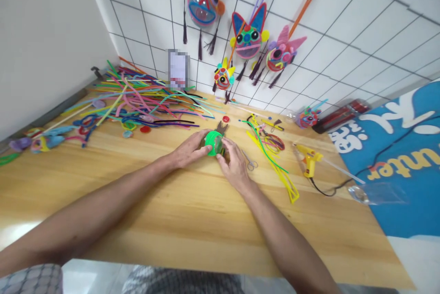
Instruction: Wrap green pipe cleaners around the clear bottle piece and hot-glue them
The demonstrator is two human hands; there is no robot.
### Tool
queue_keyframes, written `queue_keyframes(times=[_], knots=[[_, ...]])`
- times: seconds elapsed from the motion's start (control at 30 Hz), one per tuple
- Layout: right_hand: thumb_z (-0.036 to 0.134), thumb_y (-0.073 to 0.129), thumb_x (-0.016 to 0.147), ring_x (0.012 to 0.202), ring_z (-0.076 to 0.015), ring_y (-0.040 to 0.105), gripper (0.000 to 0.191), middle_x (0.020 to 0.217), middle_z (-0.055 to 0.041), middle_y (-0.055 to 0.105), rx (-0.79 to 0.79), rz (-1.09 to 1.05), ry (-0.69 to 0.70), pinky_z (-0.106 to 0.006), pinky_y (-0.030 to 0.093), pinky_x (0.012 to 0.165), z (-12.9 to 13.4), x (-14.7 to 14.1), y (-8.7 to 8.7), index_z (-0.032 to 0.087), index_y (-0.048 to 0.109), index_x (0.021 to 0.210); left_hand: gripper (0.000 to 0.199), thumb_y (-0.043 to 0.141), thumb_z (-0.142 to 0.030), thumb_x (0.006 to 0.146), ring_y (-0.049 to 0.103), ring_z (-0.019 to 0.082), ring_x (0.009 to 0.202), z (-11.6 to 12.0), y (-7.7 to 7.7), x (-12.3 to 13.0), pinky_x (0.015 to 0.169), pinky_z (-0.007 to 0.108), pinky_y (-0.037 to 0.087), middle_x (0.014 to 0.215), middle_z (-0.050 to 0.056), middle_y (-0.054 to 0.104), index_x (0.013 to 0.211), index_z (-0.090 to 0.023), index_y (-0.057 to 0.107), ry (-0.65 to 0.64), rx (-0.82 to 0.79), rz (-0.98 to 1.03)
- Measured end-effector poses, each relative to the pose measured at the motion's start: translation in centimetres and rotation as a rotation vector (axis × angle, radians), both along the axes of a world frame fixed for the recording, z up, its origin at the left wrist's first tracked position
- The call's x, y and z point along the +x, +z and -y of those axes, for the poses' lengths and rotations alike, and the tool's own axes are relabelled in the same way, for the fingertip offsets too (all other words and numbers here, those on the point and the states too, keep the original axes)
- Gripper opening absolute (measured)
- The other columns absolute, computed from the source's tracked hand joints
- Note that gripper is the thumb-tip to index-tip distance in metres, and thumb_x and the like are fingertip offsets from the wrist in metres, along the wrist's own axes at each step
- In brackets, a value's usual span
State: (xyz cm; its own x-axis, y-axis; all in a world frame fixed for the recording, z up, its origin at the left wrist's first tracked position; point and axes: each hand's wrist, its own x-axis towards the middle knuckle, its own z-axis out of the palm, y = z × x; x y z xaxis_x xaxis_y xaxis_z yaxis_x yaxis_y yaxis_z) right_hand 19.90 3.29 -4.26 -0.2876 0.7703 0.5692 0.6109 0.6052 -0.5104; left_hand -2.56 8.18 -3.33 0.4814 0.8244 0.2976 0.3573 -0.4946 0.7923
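Between my two hands, over the middle of the wooden table [192, 202], is a round green piece [213, 143] with a clear part on its right side. My left hand [194, 147] holds it from the left, thumb on its lower edge. From the right, my right hand [234, 161] grips it with the fingers curled against its rim. Dark plier-like jaws [222, 127] show just behind the piece; the rest of that tool is mostly hidden. Small scissors [251, 165] lie right of my right hand. A red disc [226, 119] lies farther back.
Colourful pipe cleaners [137, 97] are heaped at the back left. Yellow strips [287, 182] and a yellow glue gun [311, 161] with a black cord lie to the right. Decorated masks [249, 37] hang on the tiled wall. A dark red cylinder [342, 115] lies at the back right.
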Motion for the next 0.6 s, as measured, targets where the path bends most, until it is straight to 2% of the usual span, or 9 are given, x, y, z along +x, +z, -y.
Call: queue_keyframes(times=[0.17, 0.37, 0.6], knots=[[0.023, 0.059, 0.103, 0.139, -0.0283, 0.062, 0.053, 0.147, -0.0157, 0.064, 0.035, 0.029, -0.024, -0.050, 0.055, 0.117, 0.14, -0.07, 0.07, 0.023, 0.049, 0.154, 0.064, 0.057, -0.055, 0.097, 0.061, 0.034, 0.135, 0.14, 0.29, 0.13, 0.120, 0.049, 0.048, 0.147, 0.016, 0.064, 0.147, -0.016, 0.052, 0.003, -0.005, 0.026], [0.022, 0.059, 0.104, 0.140, -0.0272, 0.062, 0.054, 0.148, -0.0157, 0.064, 0.050, 0.061, -0.029, -0.049, 0.055, 0.117, 0.55, -0.06, 0.47, 0.023, 0.049, 0.156, 0.061, 0.062, -0.051, 0.095, 0.064, 0.033, 0.131, 0.08, -0.27, 0.28, 0.118, 0.050, 0.049, 0.143, 0.016, 0.065, 0.145, -0.017, 0.052, 0.007, -0.031, 0.066], [0.019, 0.060, 0.103, 0.139, -0.0273, 0.063, 0.058, 0.148, -0.0152, 0.065, 0.054, 0.068, -0.034, -0.049, 0.057, 0.116, 0.74, -0.07, 0.49, 0.024, 0.047, 0.158, 0.062, 0.067, -0.046, 0.093, 0.064, 0.034, 0.132, 0.29, -0.33, 0.29, 0.117, 0.053, 0.050, 0.142, 0.019, 0.065, 0.145, -0.017, 0.050, 0.018, 0.008, 0.024]])
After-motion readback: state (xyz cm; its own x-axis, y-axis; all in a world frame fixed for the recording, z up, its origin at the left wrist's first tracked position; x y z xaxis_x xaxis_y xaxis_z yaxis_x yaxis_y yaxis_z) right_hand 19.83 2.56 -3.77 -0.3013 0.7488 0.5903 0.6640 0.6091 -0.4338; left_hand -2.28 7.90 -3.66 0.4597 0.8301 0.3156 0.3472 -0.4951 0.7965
